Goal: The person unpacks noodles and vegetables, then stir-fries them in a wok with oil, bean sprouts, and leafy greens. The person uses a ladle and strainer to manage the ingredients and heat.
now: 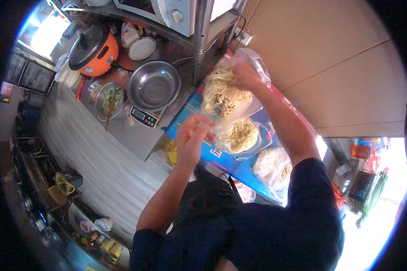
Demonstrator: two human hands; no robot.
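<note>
A clear plastic bag of noodles (224, 96) lies tilted on the blue printed table surface (193, 108). My right hand (244, 74) reaches in at the bag's far end, its fingers at the noodles and partly hidden by plastic. My left hand (194, 135) is at the bag's near left edge, fingers bent towards the thumb; whether it pinches the plastic is unclear. Just below sits a second bag of noodles (241, 134), and further to the right a whitish bag (272, 166). A steel bowl (154, 86) stands on a digital kitchen scale (145, 117) to the left.
On the steel counter are a small bowl of chopped greens (111, 98) with chopsticks, an orange rice cooker (101, 57) with a black lid, and a white plate (141, 48). A metal shelf post (199, 44) rises behind the scale. A wall (339, 67) borders the table's right side.
</note>
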